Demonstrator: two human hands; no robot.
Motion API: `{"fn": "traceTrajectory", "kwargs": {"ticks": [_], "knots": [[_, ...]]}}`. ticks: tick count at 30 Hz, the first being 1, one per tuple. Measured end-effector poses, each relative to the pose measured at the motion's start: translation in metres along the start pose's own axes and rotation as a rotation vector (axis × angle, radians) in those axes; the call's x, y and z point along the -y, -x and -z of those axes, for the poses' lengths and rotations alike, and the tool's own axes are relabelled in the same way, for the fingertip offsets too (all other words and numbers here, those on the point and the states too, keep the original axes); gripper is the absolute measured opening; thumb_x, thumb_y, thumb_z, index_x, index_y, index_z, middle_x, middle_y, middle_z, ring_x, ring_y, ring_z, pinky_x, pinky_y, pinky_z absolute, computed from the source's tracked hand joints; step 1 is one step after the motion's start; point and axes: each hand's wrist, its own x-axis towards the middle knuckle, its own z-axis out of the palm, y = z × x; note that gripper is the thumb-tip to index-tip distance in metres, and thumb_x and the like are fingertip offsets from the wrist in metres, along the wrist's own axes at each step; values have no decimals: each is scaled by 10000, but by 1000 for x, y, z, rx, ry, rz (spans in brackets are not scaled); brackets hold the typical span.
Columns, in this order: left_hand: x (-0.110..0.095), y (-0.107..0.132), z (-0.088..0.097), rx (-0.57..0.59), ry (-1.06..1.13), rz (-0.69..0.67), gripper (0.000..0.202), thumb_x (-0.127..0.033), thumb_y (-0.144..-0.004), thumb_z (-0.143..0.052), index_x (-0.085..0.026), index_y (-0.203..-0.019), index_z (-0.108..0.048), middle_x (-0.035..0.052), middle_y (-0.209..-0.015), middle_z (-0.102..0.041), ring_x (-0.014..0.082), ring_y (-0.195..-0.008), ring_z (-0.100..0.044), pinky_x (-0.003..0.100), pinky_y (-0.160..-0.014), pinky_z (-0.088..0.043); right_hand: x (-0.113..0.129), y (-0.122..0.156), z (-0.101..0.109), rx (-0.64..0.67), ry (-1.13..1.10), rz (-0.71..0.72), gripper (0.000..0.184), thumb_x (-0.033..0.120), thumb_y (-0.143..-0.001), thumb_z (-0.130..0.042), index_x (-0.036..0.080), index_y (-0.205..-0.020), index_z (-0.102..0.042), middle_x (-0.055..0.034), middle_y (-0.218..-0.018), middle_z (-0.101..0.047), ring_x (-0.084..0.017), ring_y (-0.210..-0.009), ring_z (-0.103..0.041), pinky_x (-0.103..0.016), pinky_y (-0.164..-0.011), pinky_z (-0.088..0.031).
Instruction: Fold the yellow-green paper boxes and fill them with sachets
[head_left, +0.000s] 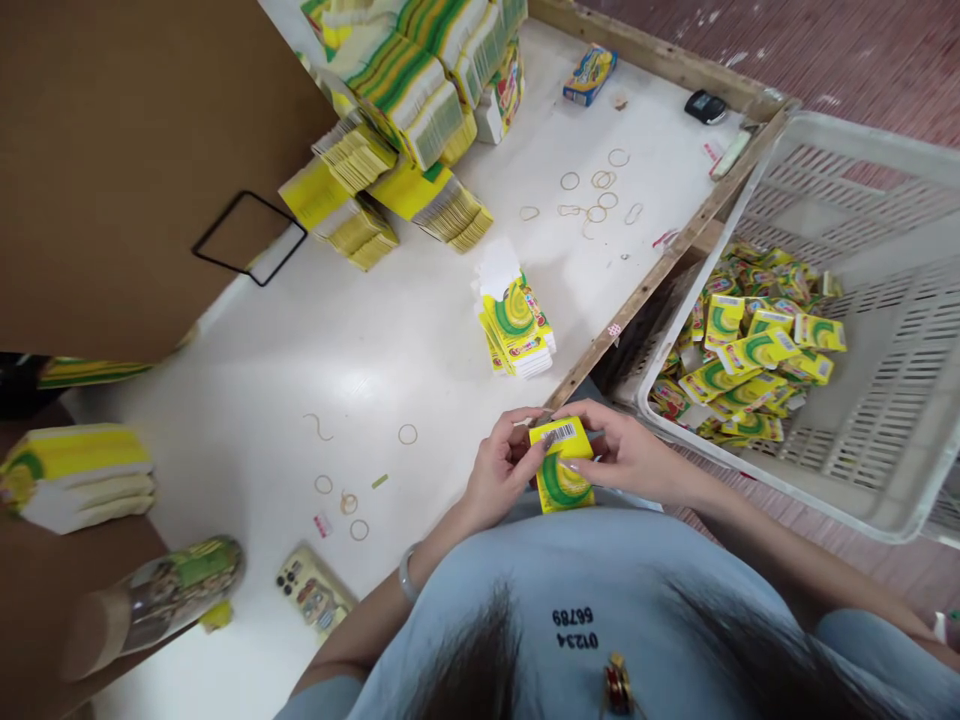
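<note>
Both my hands hold one small yellow and green carton (561,466) close to my chest, at the near edge of the white table (300,340). My left hand (501,468) pinches its left side near the barcoded top flap. My right hand (628,452) grips its right side with curled fingers. Just beyond my hands, a short stack of flat yellow cartons (517,328) stands on the table.
A white plastic crate (870,400) on the right holds several folded cartons. Tall piles of flat cartons (405,110) fill the far side beside a brown cardboard sheet (112,160). Rubber bands (596,195) lie scattered. A phone (313,592) and a bottle (154,600) lie near left.
</note>
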Motion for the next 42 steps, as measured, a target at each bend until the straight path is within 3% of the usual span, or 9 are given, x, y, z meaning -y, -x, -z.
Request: {"fn": "traceTrajectory", "kwargs": {"ticks": [10,15,19,23,26,29,32,37,42], "knots": [[7,-8,2,-52,-81,-152,431,-479,-1061,-473,-222,-1406,-490,-57,-666,-492,96,-550,-432,213,-523,-367,-11,-2,17,153,-141,-16,523,388,-950,-672,278,-1452,-574,-42,-1230,-739,-168,-988,-733,-345,-853,-653],[10,-32,-2,7,-155,-255,481,-462,-1083,-409,-238,-1509,-386,-37,-711,-565,114,-555,-482,238,-544,-414,-30,-5,9,-126,-145,80,440,452,-978,-628,298,-1390,-649,-52,-1255,-747,-172,-946,-751,-343,-805,-675],[-15,-87,23,49,-416,-432,457,-463,-1085,-391,-249,-1488,-426,55,-978,-729,159,-768,-675,277,-676,-528,-28,13,49,-528,228,210,418,447,-1010,-554,273,-1380,-644,-103,-1305,-713,-217,-1020,-736,-362,-812,-662],[-41,-175,76,-346,-664,-626,457,-507,-975,-618,-214,-1322,-563,164,-1395,-608,297,-1338,-539,457,-1081,-471,-20,40,96,-970,1006,25,521,449,-1033,-462,194,-1477,-556,-226,-1436,-594,-398,-1292,-605,-686,-1075,-471],[-42,-235,109,-402,-725,-498,640,-446,-731,-890,-168,-1224,-593,165,-1273,-635,325,-1281,-542,465,-1078,-453,-24,35,93,-997,1352,-99,643,509,-1010,-501,129,-1529,-483,-275,-1587,-431,-502,-1470,-398,-806,-1149,-254],[-35,-267,124,-333,-692,-331,371,-329,-719,-879,-162,-945,-636,49,-900,-654,207,-883,-617,341,-843,-513,-34,10,70,-790,1374,57,639,527,-1016,-492,174,-1547,-453,-215,-1628,-410,-414,-1491,-406,-693,-1225,-262],[-37,-269,131,-333,-682,-380,237,-311,-815,-788,-169,-749,-611,14,-745,-614,156,-725,-565,302,-754,-495,-37,-14,56,-711,1271,214,561,492,-1024,-487,217,-1513,-490,-181,-1578,-483,-365,-1445,-472,-653,-1227,-300],[-57,-237,133,-319,-758,-741,430,-536,-948,-639,-174,-717,-619,112,-1019,-718,211,-1019,-643,395,-986,-490,-13,-60,56,-744,1023,502,502,437,-1019,-510,221,-1472,-509,-182,-1486,-558,-353,-1424,-501,-643,-1224,-329],[-76,-177,99,-466,-559,-767,521,-595,-993,-553,-180,-679,-523,-46,-578,-456,79,-556,-484,209,-571,-389,27,-121,29,-799,781,753,572,493,-1024,-494,213,-1514,-401,-182,-1433,-586,-328,-1371,-545,-573,-1188,-412]]}}
